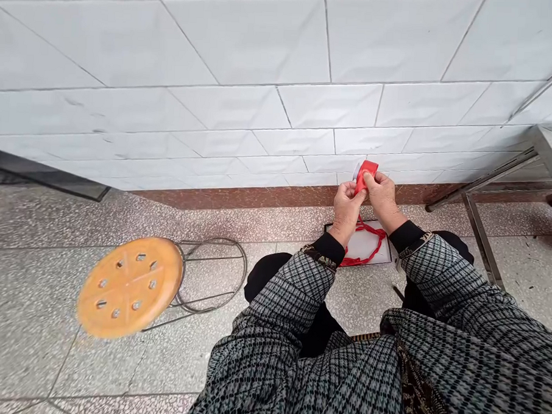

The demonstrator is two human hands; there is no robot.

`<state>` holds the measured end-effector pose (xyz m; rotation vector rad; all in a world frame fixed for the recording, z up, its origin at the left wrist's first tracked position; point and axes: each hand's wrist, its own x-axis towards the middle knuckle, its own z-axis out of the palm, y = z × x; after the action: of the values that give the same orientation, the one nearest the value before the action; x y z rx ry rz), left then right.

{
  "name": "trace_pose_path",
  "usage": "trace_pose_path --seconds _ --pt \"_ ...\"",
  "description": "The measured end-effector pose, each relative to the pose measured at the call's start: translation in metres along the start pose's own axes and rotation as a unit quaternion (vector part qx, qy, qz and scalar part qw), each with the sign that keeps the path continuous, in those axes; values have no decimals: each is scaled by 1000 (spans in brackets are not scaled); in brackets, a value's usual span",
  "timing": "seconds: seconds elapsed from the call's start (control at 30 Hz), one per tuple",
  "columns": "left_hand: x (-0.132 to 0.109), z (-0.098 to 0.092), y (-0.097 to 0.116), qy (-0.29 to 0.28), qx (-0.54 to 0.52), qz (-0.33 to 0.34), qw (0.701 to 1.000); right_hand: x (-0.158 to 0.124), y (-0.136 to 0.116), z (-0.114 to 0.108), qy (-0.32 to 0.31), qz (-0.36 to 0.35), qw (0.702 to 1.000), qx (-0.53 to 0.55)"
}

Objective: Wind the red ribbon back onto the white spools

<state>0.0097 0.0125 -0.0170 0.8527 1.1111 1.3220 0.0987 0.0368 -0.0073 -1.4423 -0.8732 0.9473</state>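
Observation:
A roll of red ribbon (pixel 368 168) is held up in front of the wall, a whitish round core showing at its left side. My left hand (pixel 346 209) is closed, its fingertips pinching the ribbon at the roll's lower left. From the right, my right hand (pixel 383 198) grips the same roll, thumb pressed on the red face. A red strand drops from between my hands. Under them, a flat white panel with a dark rim (pixel 390 251) lies on the floor. On it, a twisted red ribbon loop (pixel 358 261) is laid out, partly hidden by my left wrist.
To the left, a round orange stool (pixel 130 286) with metal ring legs lies tipped over on the speckled floor. A metal frame leg (pixel 482 240) stands at right. White wall tiles (pixel 246 47) rise ahead. A dark panel (pixel 44 175) juts in at far left.

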Motion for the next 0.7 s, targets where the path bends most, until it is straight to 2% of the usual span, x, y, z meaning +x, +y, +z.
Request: trace_pose_path --seconds 0.23,0.37,0.6,0.7 --pt "0 0 2 -24 34 18 999 0 0 1 -12 56 997 55" --pt "2 0 1 -37 16 12 999 1 -3 -3 0 77 994 75" --pt "1 -1 2 -61 -14 -54 997 4 -15 -14 26 235 957 167" --pt "-2 0 0 -61 5 -53 997 6 -17 -15 36 281 938 198"
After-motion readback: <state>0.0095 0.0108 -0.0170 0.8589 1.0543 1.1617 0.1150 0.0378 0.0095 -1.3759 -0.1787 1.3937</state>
